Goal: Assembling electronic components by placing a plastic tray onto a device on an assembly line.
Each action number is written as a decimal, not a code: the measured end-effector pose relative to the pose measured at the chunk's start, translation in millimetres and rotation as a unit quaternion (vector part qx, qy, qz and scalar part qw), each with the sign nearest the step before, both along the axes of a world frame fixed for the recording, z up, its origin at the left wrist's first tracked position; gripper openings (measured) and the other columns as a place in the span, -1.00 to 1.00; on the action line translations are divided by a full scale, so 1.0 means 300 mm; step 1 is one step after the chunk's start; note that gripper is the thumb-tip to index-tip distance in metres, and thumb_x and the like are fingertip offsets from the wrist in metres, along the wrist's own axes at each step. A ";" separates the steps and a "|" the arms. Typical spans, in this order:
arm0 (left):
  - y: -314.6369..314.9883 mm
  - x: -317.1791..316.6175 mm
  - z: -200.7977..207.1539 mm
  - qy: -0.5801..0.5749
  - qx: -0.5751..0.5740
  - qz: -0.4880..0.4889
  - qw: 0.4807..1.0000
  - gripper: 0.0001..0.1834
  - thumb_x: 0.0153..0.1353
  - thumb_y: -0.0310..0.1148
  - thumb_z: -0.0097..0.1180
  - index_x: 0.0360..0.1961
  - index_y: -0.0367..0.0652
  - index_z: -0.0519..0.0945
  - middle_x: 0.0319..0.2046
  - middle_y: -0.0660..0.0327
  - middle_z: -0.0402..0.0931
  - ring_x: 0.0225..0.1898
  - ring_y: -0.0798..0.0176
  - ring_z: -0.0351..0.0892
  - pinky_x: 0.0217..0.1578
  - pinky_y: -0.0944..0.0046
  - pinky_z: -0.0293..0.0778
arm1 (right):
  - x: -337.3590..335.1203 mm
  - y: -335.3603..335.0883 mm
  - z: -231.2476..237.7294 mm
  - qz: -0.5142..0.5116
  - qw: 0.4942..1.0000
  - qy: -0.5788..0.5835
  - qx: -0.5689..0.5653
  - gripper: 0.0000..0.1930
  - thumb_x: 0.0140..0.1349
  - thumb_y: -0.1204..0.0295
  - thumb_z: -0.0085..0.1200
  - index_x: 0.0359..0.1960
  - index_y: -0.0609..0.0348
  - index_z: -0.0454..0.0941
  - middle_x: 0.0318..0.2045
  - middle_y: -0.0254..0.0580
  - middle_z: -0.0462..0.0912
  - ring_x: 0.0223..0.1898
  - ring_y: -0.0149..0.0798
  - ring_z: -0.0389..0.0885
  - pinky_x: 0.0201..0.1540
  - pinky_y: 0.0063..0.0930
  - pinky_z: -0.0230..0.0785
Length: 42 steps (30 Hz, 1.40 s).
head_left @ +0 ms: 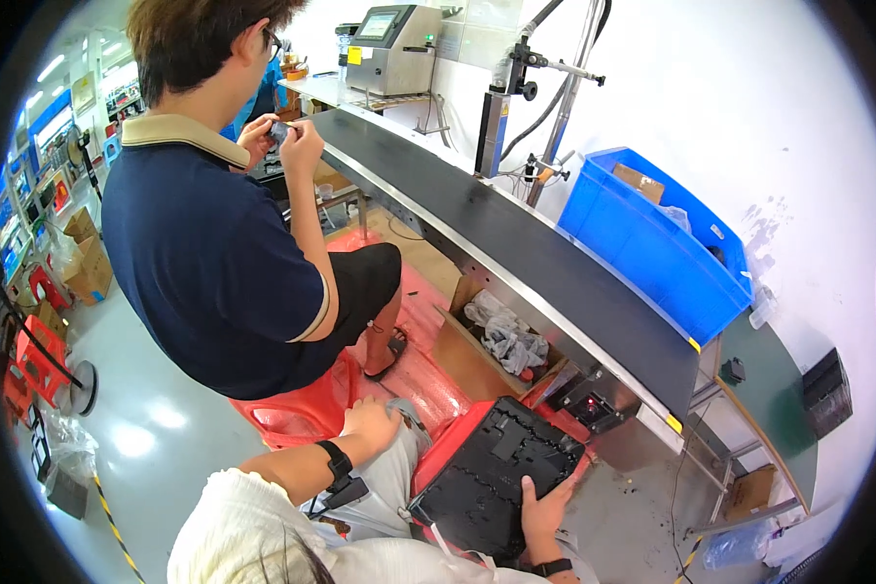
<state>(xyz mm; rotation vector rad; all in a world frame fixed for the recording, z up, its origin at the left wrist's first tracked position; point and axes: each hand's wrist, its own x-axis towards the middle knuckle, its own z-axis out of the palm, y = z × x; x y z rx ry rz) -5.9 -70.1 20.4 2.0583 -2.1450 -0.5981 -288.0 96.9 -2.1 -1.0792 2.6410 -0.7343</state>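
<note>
My left hand lies over my knee, its fingers loosely stretched and nothing in it. At my lower right, a black plastic tray with cut-out shapes sits tilted on something red. My right hand holds the tray's right edge, the thumb on top and the fingers along the side. Another person in a dark blue shirt sits at the left. That person's hands hold a small dark object near the belt's far end; its kind is unclear.
A black conveyor belt runs diagonally in front. Behind it stand a grey control machine, a printhead on a pole and a blue bin. Beneath the belt, a cardboard box holds plastic bags. A green table is at right.
</note>
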 end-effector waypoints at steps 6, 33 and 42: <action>-0.023 0.009 0.008 0.008 -0.001 0.004 1.000 -0.49 0.16 -0.05 -0.17 -0.16 -0.30 0.56 -0.08 -0.05 0.48 -0.01 -0.07 0.44 -0.03 -0.03 0.38 | -0.019 0.006 0.015 0.025 0.995 -0.089 -0.029 0.09 0.03 -0.07 0.18 0.31 0.49 -0.19 0.30 0.36 -0.03 0.34 0.24 -0.07 0.36 -0.07 -0.18; -0.010 0.016 0.001 0.037 -0.017 0.013 0.999 -0.51 0.14 -0.07 -0.14 -0.18 -0.29 0.56 -0.09 -0.04 0.47 -0.01 -0.09 0.44 -0.02 -0.06 0.36 | -0.025 0.016 -0.005 0.035 0.995 -0.059 -0.069 0.06 0.04 -0.09 0.16 0.31 0.46 -0.13 0.29 0.34 0.04 0.32 0.21 0.01 0.35 -0.11 -0.14; -0.207 -0.053 0.241 0.722 0.063 0.039 0.688 -0.22 0.33 0.19 -0.39 0.35 -0.23 0.04 0.40 0.06 -0.14 0.41 0.20 -0.15 0.32 0.12 -0.07 | -0.024 0.009 -0.007 0.022 0.998 -0.046 -0.049 0.07 0.04 -0.09 0.16 0.32 0.46 -0.17 0.27 0.37 0.06 0.30 0.22 0.05 0.32 -0.11 -0.04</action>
